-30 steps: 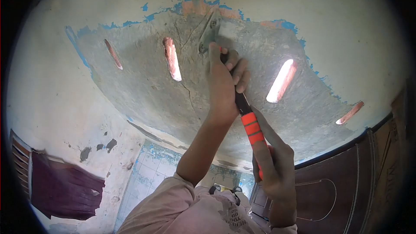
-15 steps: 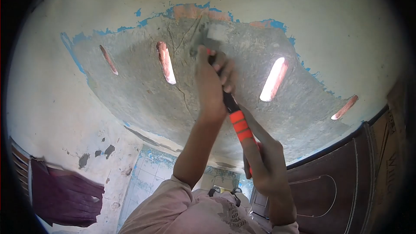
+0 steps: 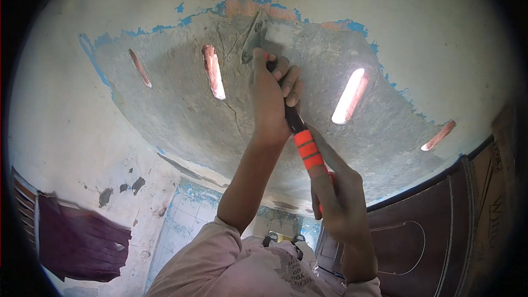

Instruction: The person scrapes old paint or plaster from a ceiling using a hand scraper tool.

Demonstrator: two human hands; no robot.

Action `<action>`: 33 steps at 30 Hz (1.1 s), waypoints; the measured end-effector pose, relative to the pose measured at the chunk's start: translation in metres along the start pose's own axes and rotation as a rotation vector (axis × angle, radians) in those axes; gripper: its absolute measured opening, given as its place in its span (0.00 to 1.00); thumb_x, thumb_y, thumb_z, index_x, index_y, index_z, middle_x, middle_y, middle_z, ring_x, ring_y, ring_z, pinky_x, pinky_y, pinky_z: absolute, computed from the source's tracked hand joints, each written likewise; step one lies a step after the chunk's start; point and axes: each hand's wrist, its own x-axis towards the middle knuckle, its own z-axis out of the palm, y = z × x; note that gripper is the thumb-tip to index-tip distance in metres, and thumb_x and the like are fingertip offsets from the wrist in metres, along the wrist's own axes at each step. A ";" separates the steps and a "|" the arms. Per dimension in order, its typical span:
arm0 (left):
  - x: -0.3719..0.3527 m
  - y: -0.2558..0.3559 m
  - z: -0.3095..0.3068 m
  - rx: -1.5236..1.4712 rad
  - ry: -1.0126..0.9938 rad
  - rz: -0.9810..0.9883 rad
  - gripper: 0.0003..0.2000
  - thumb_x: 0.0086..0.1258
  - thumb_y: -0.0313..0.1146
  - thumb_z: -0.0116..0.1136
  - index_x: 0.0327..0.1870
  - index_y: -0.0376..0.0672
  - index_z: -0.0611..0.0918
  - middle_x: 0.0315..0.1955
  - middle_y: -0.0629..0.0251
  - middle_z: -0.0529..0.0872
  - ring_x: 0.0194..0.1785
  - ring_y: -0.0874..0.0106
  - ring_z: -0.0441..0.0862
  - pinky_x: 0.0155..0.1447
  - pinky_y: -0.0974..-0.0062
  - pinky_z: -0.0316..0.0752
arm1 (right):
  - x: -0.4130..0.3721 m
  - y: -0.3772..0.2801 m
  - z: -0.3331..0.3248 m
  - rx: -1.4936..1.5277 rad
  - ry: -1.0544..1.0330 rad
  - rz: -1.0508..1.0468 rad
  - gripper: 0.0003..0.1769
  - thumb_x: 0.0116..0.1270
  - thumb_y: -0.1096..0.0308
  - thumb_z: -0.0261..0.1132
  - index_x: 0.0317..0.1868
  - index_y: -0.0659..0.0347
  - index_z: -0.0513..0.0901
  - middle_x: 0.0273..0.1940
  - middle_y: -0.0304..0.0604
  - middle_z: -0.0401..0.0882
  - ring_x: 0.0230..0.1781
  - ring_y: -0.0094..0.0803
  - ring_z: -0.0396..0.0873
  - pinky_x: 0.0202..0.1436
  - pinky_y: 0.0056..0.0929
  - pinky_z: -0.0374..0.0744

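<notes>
A long-handled scraper (image 3: pixel 307 144) with an orange grip and black shaft slants up across the view. High on the handle, just below the metal blade, my left hand (image 3: pixel 272 91) is wrapped round the shaft. Lower down, my right hand (image 3: pixel 336 201) is closed on the orange grip. The grey scraper blade (image 3: pixel 254 38) lies against the bare grey wall patch (image 3: pixel 291 71), at a crack just below the ragged paint edge. My fingers cover part of the upper shaft.
Several slanted slots open through the wall, including a bright one (image 3: pixel 348 96). Pale paint with blue flaking edges surrounds the patch. A purple curtain (image 3: pixel 82 239) hangs at lower left; a brown door (image 3: pixel 407 220) and cardboard (image 3: pixel 489 203) stand at right.
The scraper blade was blurred by motion and now shows sharply, slightly higher against the wall. Both hands keep their hold on the handle. The view has shifted a little.
</notes>
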 end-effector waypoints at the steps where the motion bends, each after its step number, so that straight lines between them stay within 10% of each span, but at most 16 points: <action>1: -0.002 -0.003 -0.001 -0.005 -0.010 -0.016 0.15 0.85 0.49 0.42 0.41 0.48 0.67 0.22 0.76 0.63 0.18 0.82 0.58 0.15 0.82 0.54 | -0.004 0.006 -0.004 -0.008 0.003 0.004 0.31 0.78 0.71 0.53 0.79 0.65 0.61 0.18 0.38 0.68 0.18 0.19 0.67 0.25 0.26 0.68; 33: -0.003 -0.007 0.001 0.053 -0.018 -0.061 0.15 0.85 0.50 0.41 0.42 0.49 0.66 0.23 0.75 0.63 0.19 0.82 0.58 0.17 0.81 0.55 | 0.001 0.006 -0.005 0.007 0.049 -0.003 0.29 0.78 0.72 0.53 0.78 0.67 0.64 0.18 0.34 0.65 0.19 0.15 0.63 0.24 0.22 0.64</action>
